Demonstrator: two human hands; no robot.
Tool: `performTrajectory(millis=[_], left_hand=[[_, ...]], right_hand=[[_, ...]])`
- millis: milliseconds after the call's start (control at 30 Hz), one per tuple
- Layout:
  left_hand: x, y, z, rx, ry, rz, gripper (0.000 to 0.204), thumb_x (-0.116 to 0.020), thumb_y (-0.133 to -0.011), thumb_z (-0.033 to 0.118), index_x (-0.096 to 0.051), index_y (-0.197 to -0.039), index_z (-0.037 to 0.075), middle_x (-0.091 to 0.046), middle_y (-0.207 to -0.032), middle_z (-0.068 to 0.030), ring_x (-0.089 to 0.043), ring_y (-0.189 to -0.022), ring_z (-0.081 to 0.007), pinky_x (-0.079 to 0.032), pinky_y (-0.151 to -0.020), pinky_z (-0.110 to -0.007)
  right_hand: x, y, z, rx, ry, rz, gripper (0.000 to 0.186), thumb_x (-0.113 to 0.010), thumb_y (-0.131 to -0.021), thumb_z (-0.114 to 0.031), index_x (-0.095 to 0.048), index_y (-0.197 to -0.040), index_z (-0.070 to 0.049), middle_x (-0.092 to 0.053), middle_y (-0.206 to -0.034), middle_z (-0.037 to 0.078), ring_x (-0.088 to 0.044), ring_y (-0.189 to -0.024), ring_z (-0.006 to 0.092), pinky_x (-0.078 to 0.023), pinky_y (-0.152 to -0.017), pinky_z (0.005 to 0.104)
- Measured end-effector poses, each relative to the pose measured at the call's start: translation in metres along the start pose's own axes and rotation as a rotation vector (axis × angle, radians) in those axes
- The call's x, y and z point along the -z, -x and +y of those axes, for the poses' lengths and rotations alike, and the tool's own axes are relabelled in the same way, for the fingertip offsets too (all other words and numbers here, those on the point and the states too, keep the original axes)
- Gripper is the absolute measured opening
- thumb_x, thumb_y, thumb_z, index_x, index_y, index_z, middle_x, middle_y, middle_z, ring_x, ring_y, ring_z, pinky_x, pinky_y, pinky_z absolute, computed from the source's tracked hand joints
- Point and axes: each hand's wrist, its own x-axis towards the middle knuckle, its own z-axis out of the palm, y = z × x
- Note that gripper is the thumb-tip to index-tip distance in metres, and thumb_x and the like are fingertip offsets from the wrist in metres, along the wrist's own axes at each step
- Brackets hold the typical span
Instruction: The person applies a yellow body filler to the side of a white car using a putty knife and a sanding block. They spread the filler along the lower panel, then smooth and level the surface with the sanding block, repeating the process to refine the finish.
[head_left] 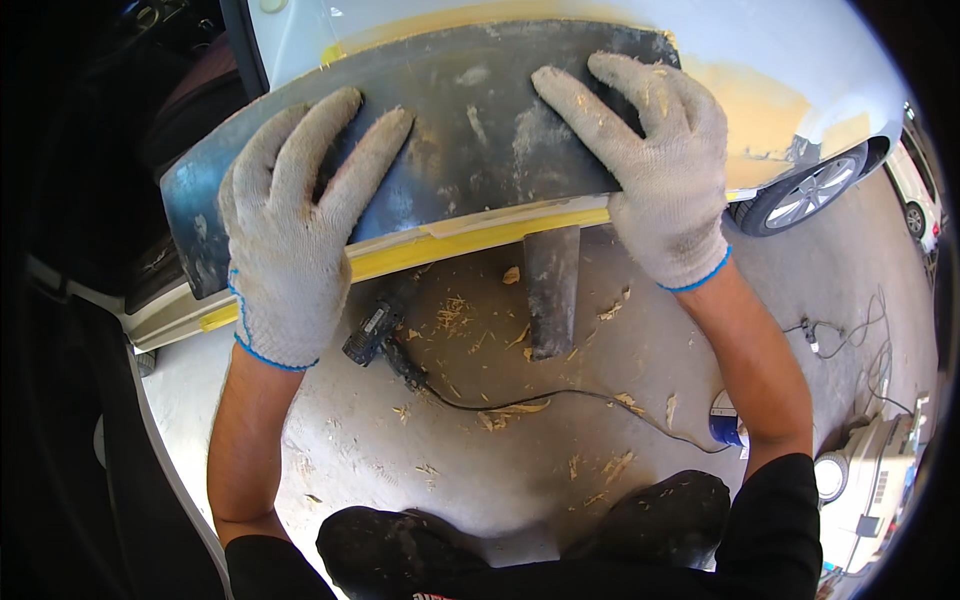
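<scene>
A curved, dark metal panel with scuffs and pale smudges lies against the lower side of a light-coloured car. Both my hands wear off-white knitted gloves with blue cuffs. Spread over the panel's left part, the fingers of my left hand rest on its surface. My right hand presses on its right end, fingers also apart. Yellow tape runs along the sill just below the panel. Tan filler coats the bodywork to the right.
On the floor lie a corded power tool, a dark flat strip propped near the sill, and scattered yellowish shavings. A blue-and-white can stands by my right forearm. Further right are a car wheel, loose cables and a wheeled machine.
</scene>
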Motion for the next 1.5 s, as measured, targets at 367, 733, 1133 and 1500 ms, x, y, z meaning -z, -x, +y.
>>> performTrajectory(millis=[367,733,1133,1500], left_hand=[[-0.033,0.005,-0.037,-0.138,-0.115,0.006,0.071,-0.084,-0.087,0.008,-0.070,-0.152,0.030,-0.062,-0.158,-0.0053,-0.056,-0.145,-0.0311,-0.052,-0.123,-0.043],[-0.080,0.058,0.024,0.003,0.142,0.022,0.081,-0.082,-0.082,-0.008,-0.071,-0.149,0.038,-0.059,-0.156,0.0006,-0.048,-0.145,-0.0296,-0.052,-0.122,-0.037],[-0.073,0.138,0.091,0.061,0.355,-0.342,0.057,-0.070,-0.089,0.013,-0.075,-0.142,0.030,-0.066,-0.146,-0.0030,-0.058,-0.131,-0.0327,-0.048,-0.113,-0.050],[-0.033,0.129,0.087,0.056,0.240,-0.171,0.057,-0.067,-0.089,0.004,-0.075,-0.142,0.025,-0.066,-0.149,-0.0066,-0.059,-0.134,-0.0345,-0.047,-0.114,-0.051]], right_hand=[[-0.018,-0.011,-0.002,-0.021,0.004,-0.170,0.069,-0.075,-0.075,0.005,-0.083,-0.136,-0.026,-0.074,-0.129,0.014,-0.068,-0.115,0.0352,-0.054,-0.104,0.0436],[-0.070,0.061,-0.010,0.040,-0.194,-0.046,0.056,-0.077,-0.077,-0.003,-0.087,-0.128,-0.022,-0.076,-0.120,0.016,-0.071,-0.103,0.0323,-0.059,-0.093,0.0390],[-0.026,0.157,-0.076,-0.163,-0.270,-0.470,0.046,-0.072,-0.084,-0.015,-0.082,-0.127,-0.029,-0.069,-0.125,-0.001,-0.060,-0.109,0.0254,-0.051,-0.101,0.0451],[0.005,0.124,-0.066,-0.050,-0.217,-0.191,0.047,-0.073,-0.083,-0.015,-0.081,-0.127,-0.028,-0.067,-0.128,-0.001,-0.060,-0.113,0.0255,-0.052,-0.103,0.0474]])
